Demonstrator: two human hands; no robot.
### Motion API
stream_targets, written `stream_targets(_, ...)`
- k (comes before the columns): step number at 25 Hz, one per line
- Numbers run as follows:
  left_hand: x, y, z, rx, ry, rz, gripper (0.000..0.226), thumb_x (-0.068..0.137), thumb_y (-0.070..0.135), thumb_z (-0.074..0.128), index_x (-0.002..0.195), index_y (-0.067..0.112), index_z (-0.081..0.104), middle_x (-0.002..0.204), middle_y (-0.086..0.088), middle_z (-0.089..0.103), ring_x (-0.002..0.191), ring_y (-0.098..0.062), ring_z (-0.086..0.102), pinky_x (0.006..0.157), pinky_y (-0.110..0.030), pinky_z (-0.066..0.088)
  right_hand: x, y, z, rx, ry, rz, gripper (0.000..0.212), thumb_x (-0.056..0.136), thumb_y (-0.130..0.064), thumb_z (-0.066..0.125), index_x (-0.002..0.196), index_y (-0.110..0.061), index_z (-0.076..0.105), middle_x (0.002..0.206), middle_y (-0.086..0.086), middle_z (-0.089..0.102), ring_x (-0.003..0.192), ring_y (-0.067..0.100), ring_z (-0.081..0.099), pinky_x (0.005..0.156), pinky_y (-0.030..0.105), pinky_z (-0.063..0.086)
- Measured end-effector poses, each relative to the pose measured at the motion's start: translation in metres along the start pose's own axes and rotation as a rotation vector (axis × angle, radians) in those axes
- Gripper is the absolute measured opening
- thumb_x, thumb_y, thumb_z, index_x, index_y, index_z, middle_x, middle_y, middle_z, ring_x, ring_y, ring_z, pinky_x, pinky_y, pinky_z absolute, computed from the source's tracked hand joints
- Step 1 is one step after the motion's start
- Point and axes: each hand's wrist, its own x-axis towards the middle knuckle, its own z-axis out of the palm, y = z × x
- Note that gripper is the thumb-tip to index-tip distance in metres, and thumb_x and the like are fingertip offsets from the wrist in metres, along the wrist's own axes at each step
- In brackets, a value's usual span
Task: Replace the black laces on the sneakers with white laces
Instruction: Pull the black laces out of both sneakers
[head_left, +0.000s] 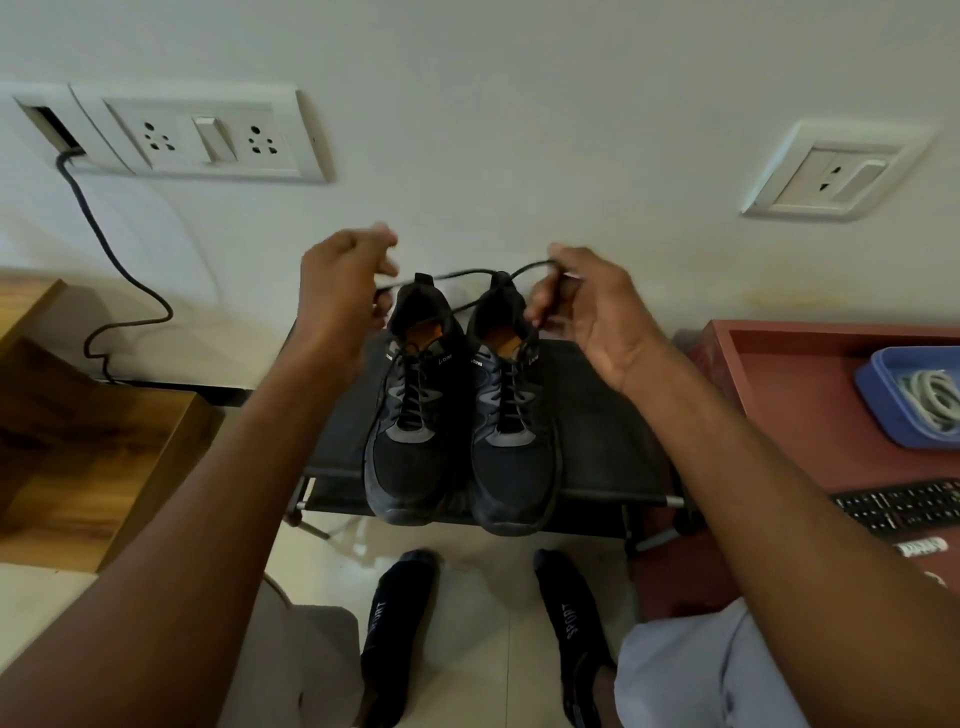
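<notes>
Left grip: we saw the left hand (343, 283) clenched round one end of the black lace (470, 274), raised above the sneakers.
Right grip: the right hand (587, 306) pinched the other end between curled fingers.
Lace: it ran slack between the hands, above the shoe collars.
Sneakers: the black pair (462, 415) stood side by side on the dark worktop (602, 415), still laced black.
White laces: we noted them coiled in the blue tray (883, 400), well apart, right.
Floor: socked feet (400, 623) rested below.
</notes>
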Motion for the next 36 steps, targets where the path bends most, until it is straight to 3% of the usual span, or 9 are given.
stream_targets(3,-0.008,-0.019,-0.016,0.791,0.12,0.074,0.041,0.101,0.052,0.052,0.096,0.014,0.068,0.086,-0.001,0.064,0.079,-0.023,0.057,0.077,-0.037,0.045,-0.008,-0.01,-0.021,0.316,0.339,-0.147,0.024,0.1,-0.034,0.058,0.082,-0.019,0.055,0.057,-0.001,0.046,0.048,0.015,0.038,0.055,0.029,0.039)
stream_targets(6,-0.021,-0.024,-0.008,1.118,0.046,0.082,0.035,0.101,0.044,0.055,0.107,0.01,0.064,0.101,-0.009,0.06,0.094,-0.032,0.056,0.077,-0.042,0.046,-0.017,-0.002,-0.05,-0.542,0.699,-0.106,0.019,0.094,-0.035,0.059,0.091,-0.017,0.062,0.08,0.001,0.064,0.062,0.019,0.058,0.057,0.031,0.045)
stream_targets(10,-0.02,-0.035,0.026,1.213,-0.112,0.362,0.034,0.096,0.031,0.061,0.126,0.015,0.063,0.131,-0.009,0.053,0.121,-0.033,0.05,0.094,-0.049,0.05,-0.024,0.017,-0.054,-1.536,0.366,0.318,0.034,0.085,-0.029,0.061,0.114,-0.011,0.063,0.12,0.018,0.062,0.111,0.042,0.059,0.091,0.043,0.05)
stream_targets(15,-0.009,-0.058,0.05,1.161,-0.686,0.391,0.047,0.09,0.032,0.075,0.134,0.023,0.062,0.13,0.002,0.06,0.121,-0.023,0.057,0.1,-0.045,0.05,-0.002,0.031,-0.011,-1.135,0.033,-0.124,0.029,0.093,-0.02,0.073,0.119,-0.031,0.072,0.12,0.003,0.058,0.106,0.02,0.06,0.089,0.033,0.049)
stream_targets(19,0.002,-0.057,0.046,1.168,-0.691,0.348,0.055,0.079,0.037,0.087,0.126,0.021,0.062,0.111,0.008,0.054,0.107,-0.016,0.054,0.085,-0.03,0.038,0.011,0.048,0.004,-1.248,-0.062,-0.137,0.009,0.091,-0.032,0.079,0.099,-0.034,0.078,0.108,-0.002,0.054,0.095,0.018,0.061,0.082,0.035,0.052)
stream_targets(24,0.007,-0.056,0.039,1.125,-0.703,0.3,0.07,0.071,0.036,0.093,0.13,0.021,0.06,0.125,0.003,0.06,0.114,-0.017,0.055,0.087,-0.028,0.038,0.017,0.046,0.002,-1.183,0.024,-0.072,0.018,0.09,-0.018,0.075,0.08,-0.033,0.076,0.1,-0.007,0.065,0.091,0.015,0.065,0.076,0.03,0.048)
stream_targets(27,0.006,-0.059,0.04,1.13,-0.722,0.288,0.076,0.07,0.037,0.094,0.132,0.02,0.054,0.128,0.001,0.054,0.116,-0.019,0.053,0.09,-0.029,0.04,0.017,0.042,-0.004,-1.041,0.072,-0.044,0.018,0.093,-0.014,0.069,0.087,-0.029,0.077,0.101,-0.009,0.068,0.104,0.015,0.065,0.09,0.034,0.052)
stream_targets(31,0.006,-0.059,0.039,1.099,-0.716,0.264,0.077,0.072,0.035,0.093,0.134,0.019,0.05,0.131,0.0,0.051,0.119,-0.019,0.051,0.092,-0.029,0.04,0.017,0.053,0.007,-1.339,-0.069,-0.168,0.012,0.095,-0.033,0.074,0.105,-0.029,0.079,0.13,-0.004,0.058,0.118,0.02,0.055,0.096,0.044,0.052)
stream_targets(36,0.004,-0.057,0.039,1.062,-0.713,0.248,0.075,0.075,0.036,0.091,0.134,0.018,0.049,0.133,0.001,0.05,0.119,-0.018,0.05,0.094,-0.028,0.041,0.017,0.038,0.0,-0.913,0.36,-0.001,0.014,0.095,-0.02,0.071,0.097,-0.01,0.08,0.097,-0.006,0.074,0.097,0.021,0.071,0.077,0.032,0.057)
